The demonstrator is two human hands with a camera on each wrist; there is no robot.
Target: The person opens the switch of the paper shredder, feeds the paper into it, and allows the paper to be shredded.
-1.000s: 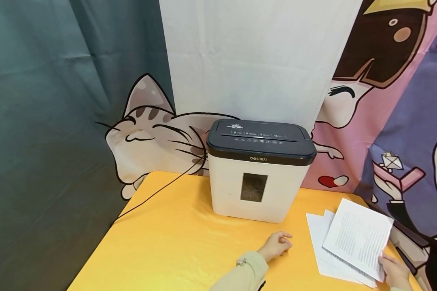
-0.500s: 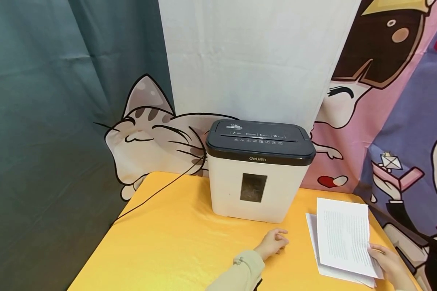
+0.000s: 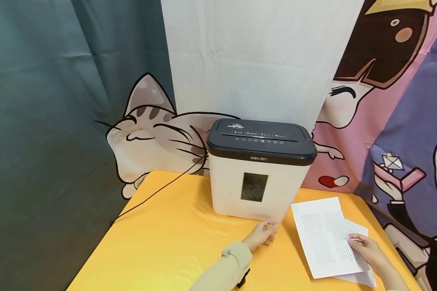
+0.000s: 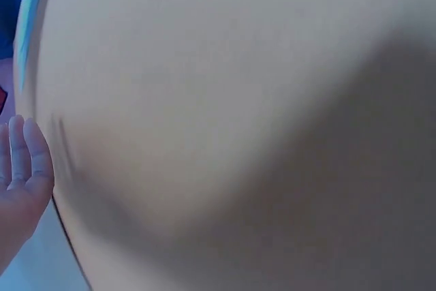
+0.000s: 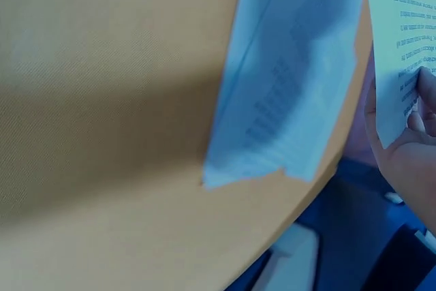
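My right hand (image 3: 368,251) pinches a printed sheet of paper (image 3: 322,238) by its right edge, thumb on the printed face. In the right wrist view this sheet (image 5: 400,39) hangs above the table, apart from the other papers (image 5: 272,93) lying there. Part of those papers (image 3: 358,278) shows behind the held sheet in the head view; the rest is hidden. My left hand (image 3: 261,235) is by the front foot of a white paper shredder (image 3: 225,190) with a dark lid, its fingers loosely bent and holding nothing. The left wrist view catches its fingers (image 4: 24,158) at the left edge.
The shredder's feed slot (image 3: 260,138) runs across its top. A black cord (image 3: 156,192) trails from it over the table's left edge. The yellow table (image 3: 160,242) stands against printed curtains (image 3: 258,60) at the back and sides.
My right hand has lifted the printed sheet off the other papers and carried it left, toward the shredder. My left hand has shifted slightly left and nearer the shredder's base.
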